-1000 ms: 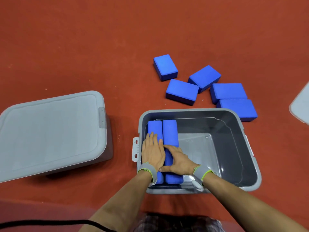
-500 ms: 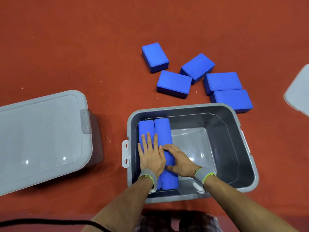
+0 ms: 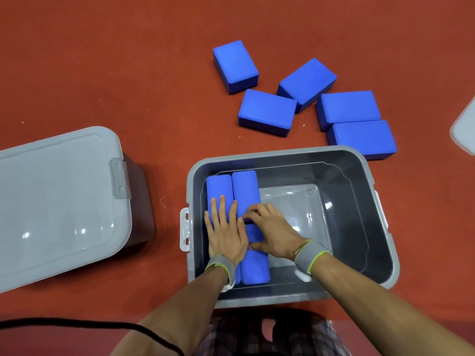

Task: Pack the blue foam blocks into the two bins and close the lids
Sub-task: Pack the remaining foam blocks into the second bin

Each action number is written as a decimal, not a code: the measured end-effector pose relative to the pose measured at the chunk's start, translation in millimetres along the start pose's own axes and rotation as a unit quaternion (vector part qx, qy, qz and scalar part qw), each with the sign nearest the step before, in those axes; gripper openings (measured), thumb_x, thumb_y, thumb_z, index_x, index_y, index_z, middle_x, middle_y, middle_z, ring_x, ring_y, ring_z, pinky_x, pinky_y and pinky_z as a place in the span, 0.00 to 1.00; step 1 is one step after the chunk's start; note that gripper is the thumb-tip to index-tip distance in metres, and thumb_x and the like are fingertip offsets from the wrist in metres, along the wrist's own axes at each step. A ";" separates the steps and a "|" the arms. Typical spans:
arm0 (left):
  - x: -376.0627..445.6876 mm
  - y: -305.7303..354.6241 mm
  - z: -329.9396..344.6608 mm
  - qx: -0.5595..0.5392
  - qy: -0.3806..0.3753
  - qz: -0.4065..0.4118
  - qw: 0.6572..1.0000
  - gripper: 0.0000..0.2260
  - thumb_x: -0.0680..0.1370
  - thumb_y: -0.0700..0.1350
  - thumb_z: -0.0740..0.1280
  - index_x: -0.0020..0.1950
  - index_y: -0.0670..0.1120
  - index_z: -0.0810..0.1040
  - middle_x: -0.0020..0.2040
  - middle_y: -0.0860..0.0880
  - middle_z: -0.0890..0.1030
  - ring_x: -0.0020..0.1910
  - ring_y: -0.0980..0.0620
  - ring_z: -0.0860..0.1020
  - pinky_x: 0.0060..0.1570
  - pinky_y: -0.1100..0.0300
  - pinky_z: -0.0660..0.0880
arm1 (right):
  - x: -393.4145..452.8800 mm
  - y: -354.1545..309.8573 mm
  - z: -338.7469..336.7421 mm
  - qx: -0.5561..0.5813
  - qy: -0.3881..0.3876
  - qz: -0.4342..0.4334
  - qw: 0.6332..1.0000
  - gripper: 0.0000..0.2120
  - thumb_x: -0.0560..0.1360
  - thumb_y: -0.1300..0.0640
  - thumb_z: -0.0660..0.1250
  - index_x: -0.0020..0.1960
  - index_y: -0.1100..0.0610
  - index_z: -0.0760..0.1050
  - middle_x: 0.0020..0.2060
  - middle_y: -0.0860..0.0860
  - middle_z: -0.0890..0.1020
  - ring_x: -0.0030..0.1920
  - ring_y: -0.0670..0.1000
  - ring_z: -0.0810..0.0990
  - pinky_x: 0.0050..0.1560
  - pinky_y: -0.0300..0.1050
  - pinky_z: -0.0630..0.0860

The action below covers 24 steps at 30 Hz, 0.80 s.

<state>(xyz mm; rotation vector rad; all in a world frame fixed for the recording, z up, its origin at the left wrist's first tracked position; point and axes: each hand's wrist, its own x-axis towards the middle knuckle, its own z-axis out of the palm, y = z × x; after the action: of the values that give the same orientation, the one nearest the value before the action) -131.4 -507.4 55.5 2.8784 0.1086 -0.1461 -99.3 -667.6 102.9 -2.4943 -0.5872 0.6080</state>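
Two blue foam blocks (image 3: 245,201) were noted standing on edge against the left wall of the open bin (image 3: 380,227); the left hand (image 3: 226,233) was laid flat on them, fingers straight, while the right hand (image 3: 272,231) was curled, pinching the inner block. The foam was judged light, soft and grippy, best taken across the long sides. Five loose blocks (image 3: 267,111) were seen on the floor beyond the bin.
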 end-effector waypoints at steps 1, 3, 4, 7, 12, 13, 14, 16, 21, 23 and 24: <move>-0.7 0.1 0.1 -0.003 0.002 0.000 1.000 0.24 0.84 0.52 0.49 0.80 0.50 0.62 0.82 0.45 0.52 0.81 0.44 0.45 0.76 0.40 0.53 | 0.4 -0.1 -2.0 -0.030 0.006 0.011 0.999 0.45 0.65 0.42 0.78 0.77 0.48 0.62 0.75 0.46 0.61 0.74 0.54 0.59 0.72 0.53 0.64; -0.5 -0.6 -0.6 -0.013 0.009 0.000 1.000 0.24 0.84 0.52 0.50 0.80 0.50 0.61 0.82 0.46 0.53 0.81 0.45 0.46 0.77 0.40 0.54 | 4.6 3.0 -5.4 -0.055 -0.016 0.031 0.998 0.56 0.64 0.38 0.78 0.82 0.51 0.52 0.81 0.48 0.49 0.80 0.54 0.46 0.77 0.54 0.54; 0.2 -1.4 -1.0 -0.017 0.013 0.000 1.000 0.24 0.84 0.51 0.50 0.80 0.51 0.61 0.82 0.47 0.53 0.81 0.45 0.46 0.77 0.41 0.54 | 7.5 5.1 -6.0 -0.062 -0.035 0.035 0.997 0.58 0.65 0.37 0.78 0.83 0.52 0.48 0.82 0.48 0.45 0.81 0.53 0.41 0.78 0.54 0.50; -0.5 -2.8 0.0 -0.023 0.021 0.008 0.999 0.24 0.83 0.51 0.51 0.80 0.52 0.60 0.82 0.47 0.53 0.81 0.46 0.45 0.77 0.41 0.54 | 11.3 10.6 -5.7 -0.055 -0.057 0.039 0.996 0.57 0.67 0.36 0.76 0.83 0.51 0.46 0.82 0.46 0.42 0.81 0.50 0.37 0.79 0.52 0.50; -1.8 -2.6 1.8 -0.025 0.024 0.010 0.999 0.24 0.83 0.52 0.52 0.80 0.54 0.61 0.82 0.47 0.54 0.81 0.45 0.46 0.77 0.41 0.53 | 7.9 14.0 -5.7 -0.023 -0.054 0.048 0.997 0.55 0.68 0.37 0.76 0.83 0.48 0.47 0.82 0.42 0.43 0.81 0.46 0.38 0.77 0.50 0.53; -1.9 -2.6 1.0 -0.024 0.025 0.009 0.999 0.24 0.83 0.52 0.53 0.80 0.54 0.61 0.82 0.47 0.54 0.81 0.45 0.46 0.77 0.40 0.53 | 7.6 12.9 -6.4 -0.024 -0.057 0.048 0.997 0.55 0.68 0.36 0.76 0.83 0.48 0.47 0.82 0.42 0.42 0.81 0.46 0.38 0.77 0.50 0.53; -1.1 -2.3 0.6 -0.021 0.023 0.009 0.999 0.24 0.83 0.52 0.53 0.80 0.54 0.61 0.82 0.47 0.54 0.81 0.45 0.46 0.77 0.40 0.53 | 8.1 12.1 -7.8 -0.026 -0.061 0.049 0.997 0.55 0.69 0.36 0.75 0.83 0.48 0.47 0.82 0.42 0.42 0.81 0.47 0.38 0.78 0.50 0.53; -0.9 -1.9 -1.4 -0.014 0.011 0.006 1.000 0.24 0.83 0.52 0.52 0.80 0.55 0.60 0.82 0.47 0.53 0.81 0.45 0.45 0.77 0.40 0.52 | 7.7 9.6 -10.3 -0.032 -0.065 0.054 0.996 0.54 0.69 0.36 0.75 0.83 0.49 0.48 0.82 0.43 0.43 0.81 0.48 0.40 0.78 0.51 0.53; 10.2 5.3 -21.2 -0.037 -0.006 0.009 0.999 0.23 0.82 0.52 0.48 0.76 0.52 0.67 0.77 0.45 0.64 0.78 0.42 0.57 0.76 0.41 0.54 | 6.5 0.0 -15.6 -0.084 -0.033 0.055 0.994 0.43 0.75 0.36 0.69 0.82 0.51 0.54 0.82 0.47 0.52 0.81 0.55 0.48 0.77 0.55 0.55; 24.0 8.5 -32.0 -0.041 0.002 0.026 0.999 0.24 0.82 0.52 0.47 0.76 0.49 0.68 0.76 0.44 0.66 0.77 0.43 0.60 0.76 0.43 0.54 | 8.2 -2.8 -16.7 -0.087 -0.021 0.054 0.995 0.43 0.76 0.36 0.67 0.82 0.51 0.52 0.82 0.48 0.52 0.82 0.54 0.44 0.78 0.55 0.53; 31.2 9.0 -34.8 -0.038 0.006 0.031 0.999 0.25 0.82 0.52 0.46 0.76 0.48 0.67 0.77 0.44 0.65 0.78 0.43 0.59 0.77 0.44 0.53 | 9.2 -3.3 -16.7 -0.087 -0.018 0.052 0.995 0.45 0.75 0.35 0.67 0.83 0.50 0.50 0.82 0.48 0.50 0.82 0.53 0.42 0.78 0.55 0.51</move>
<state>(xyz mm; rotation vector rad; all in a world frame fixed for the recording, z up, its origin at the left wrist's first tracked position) -96.5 -505.2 87.8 2.8036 0.0275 -0.1108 -84.2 -666.5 114.8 -2.6959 -0.5477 0.6664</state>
